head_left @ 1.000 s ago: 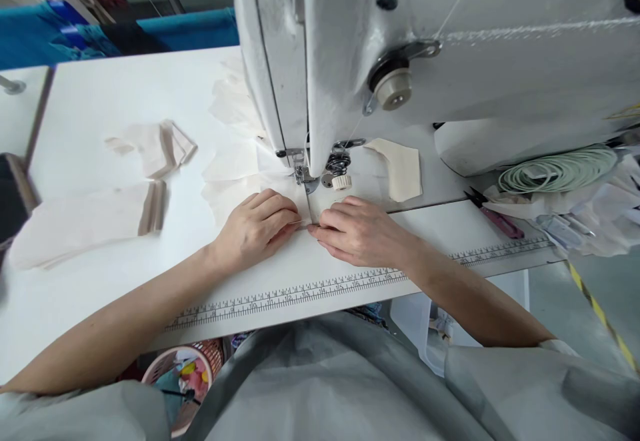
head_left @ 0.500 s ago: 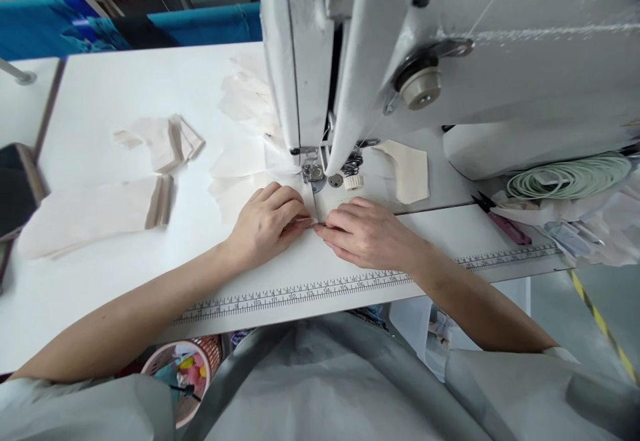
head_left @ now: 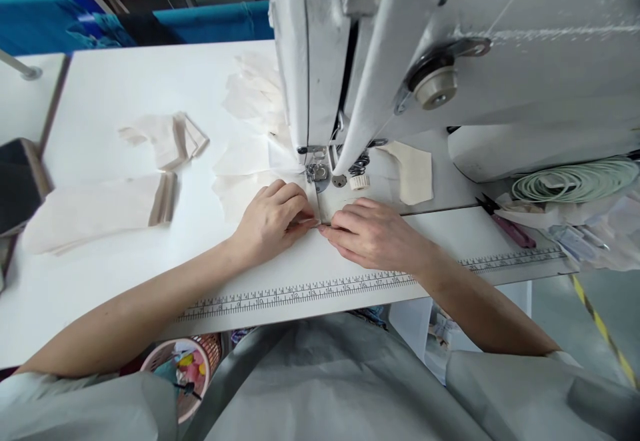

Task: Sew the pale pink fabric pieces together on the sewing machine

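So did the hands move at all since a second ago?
Barely. The left hand and right hand crept a little toward the presser foot, fingertips meeting on the pale fabric piece. Most of the shift looks like the camera turning. The grip on the fabric, the folded stacks and the sewing machine stayed the same.

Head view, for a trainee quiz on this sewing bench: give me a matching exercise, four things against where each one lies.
Things:
1. cord coil
2. basket
3. ruler
4. fabric stack

Places:
A. under the table edge, lower left
B. along the table's near edge
C. far right, beside the machine
D. on the table, left of the hands

Pairs: 1-C, 2-A, 3-B, 4-D
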